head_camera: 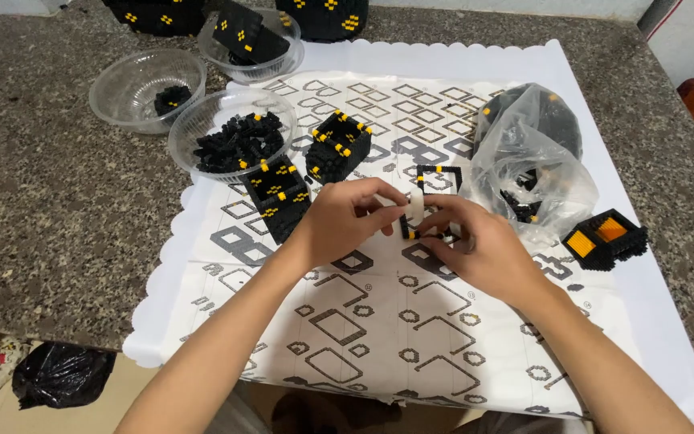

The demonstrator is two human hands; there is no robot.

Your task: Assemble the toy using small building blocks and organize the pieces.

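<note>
Black-and-yellow brick frame point(435, 201), a small open square of tiny blocks, lies on the white instruction sheet point(411, 321) near its middle, and both hands meet at its near edge. The left hand point(347, 219) is curled, thumb and fingers pinched on a small white piece point(415, 207) just at the frame's left side. The right hand point(475, 245) is also curled, fingertips pressed on the frame's lower rail, where a yellow brick shows.

Left of the frame stand two built black cubes with yellow studs point(279, 193) point(339, 146), close together and close to the left hand. Beyond them a clear bowl of loose black bricks point(230, 133) overlaps the sheet's left edge; two more clear bowls point(146, 90) point(252, 36) sit farther back on the speckled table point(50, 209). Right of the frame a crumpled clear bag of bricks point(528, 161) crowds in near the right hand, and past it a small black box with orange panels point(604, 239) rests near the sheet's right edge.

Nearer than the frame, the sheet is bare print down to its scalloped edge, open around both forearms.
</note>
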